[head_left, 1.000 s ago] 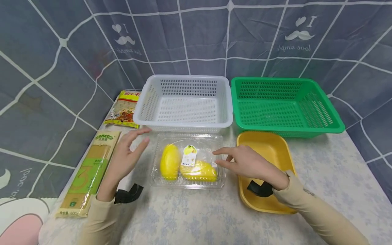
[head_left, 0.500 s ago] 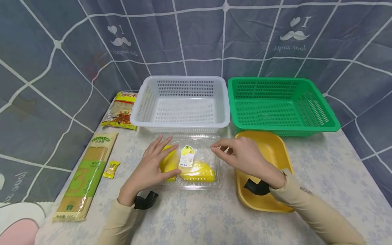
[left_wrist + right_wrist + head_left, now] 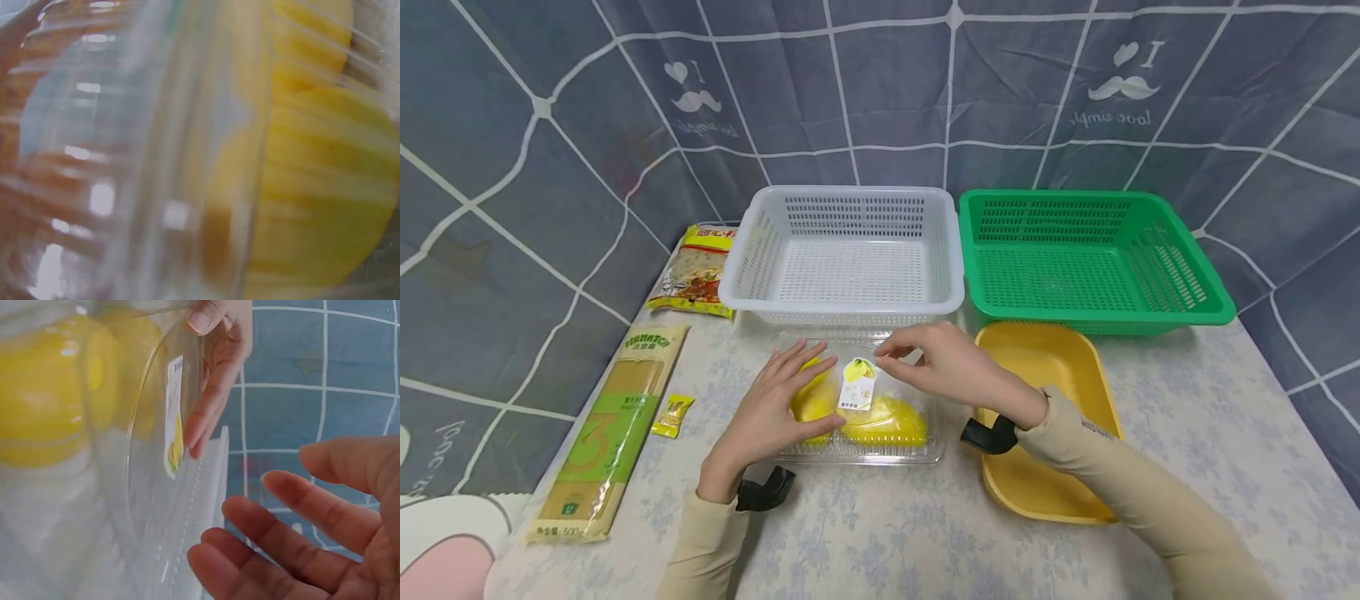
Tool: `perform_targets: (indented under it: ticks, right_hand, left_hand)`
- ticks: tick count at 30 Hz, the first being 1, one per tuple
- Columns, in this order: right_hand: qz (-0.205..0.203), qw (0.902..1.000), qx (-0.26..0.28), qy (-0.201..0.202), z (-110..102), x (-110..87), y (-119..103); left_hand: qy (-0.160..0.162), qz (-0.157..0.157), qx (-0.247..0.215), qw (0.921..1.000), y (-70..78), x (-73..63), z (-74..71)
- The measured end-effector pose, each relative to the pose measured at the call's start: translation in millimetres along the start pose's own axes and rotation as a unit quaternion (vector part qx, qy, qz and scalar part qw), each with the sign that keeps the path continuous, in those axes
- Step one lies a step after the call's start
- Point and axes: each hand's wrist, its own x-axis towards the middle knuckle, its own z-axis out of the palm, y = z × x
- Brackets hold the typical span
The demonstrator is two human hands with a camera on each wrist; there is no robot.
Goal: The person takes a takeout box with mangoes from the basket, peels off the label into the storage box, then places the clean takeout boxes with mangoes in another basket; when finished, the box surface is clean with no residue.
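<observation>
A clear plastic clamshell box [image 3: 917, 454] with two yellow mangoes [image 3: 887, 421] inside lies on the table, a white label with a mango picture [image 3: 857, 396] on its lid. My left hand [image 3: 775, 408] rests on the lid's left part, fingers spread, partly covering one mango. Over the lid's right part is my right hand [image 3: 936, 367], fingertips close to the label. The right wrist view shows the right hand's thumb and fingers [image 3: 250, 515] loosely bent and apart, with nothing between them. In the left wrist view, mangoes [image 3: 325, 187] show blurred behind clear plastic.
Behind the box stand a white basket [image 3: 842, 310] and a green basket [image 3: 1097, 318]. A yellow tray [image 3: 1045, 500] sits right, under the right forearm. Left lie a noodle pack [image 3: 610, 433], a small yellow packet [image 3: 673, 416] and a yellow-red food bag [image 3: 694, 271].
My left hand has moved right onto the box lid, uncovering the small yellow packet. My right hand has moved left over the lid toward the label.
</observation>
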Motion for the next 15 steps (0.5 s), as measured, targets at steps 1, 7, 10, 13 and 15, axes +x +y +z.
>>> perform_targets:
  ticks: [1, 7, 10, 13, 15]
  right_hand:
    - [0.0, 0.9999, -0.002, -0.014, 2.2, 4.6, 0.3]
    - [0.043, 0.9921, -0.056, -0.104, 11.2, 27.7, 2.1]
    - [0.066, 0.9847, -0.085, -0.137, 13.4, 36.3, 2.4]
    - [0.086, 0.9759, -0.113, -0.166, 16.5, 42.6, 2.6]
    - [0.096, 0.9701, -0.127, -0.184, 19.3, 45.3, 2.4]
  left_hand:
    - [0.001, 0.0, -0.002, 1.0, -0.1, -0.2, 0.2]
    - [0.004, 0.005, -0.004, 1.0, -1.3, 0.1, 1.6]
    - [0.005, 0.008, -0.004, 1.0, -1.8, 0.4, 2.5]
    - [0.005, 0.008, -0.006, 0.9999, -1.7, -0.5, 2.6]
    - [0.006, 0.007, -0.007, 0.9999, -1.7, -1.2, 2.7]
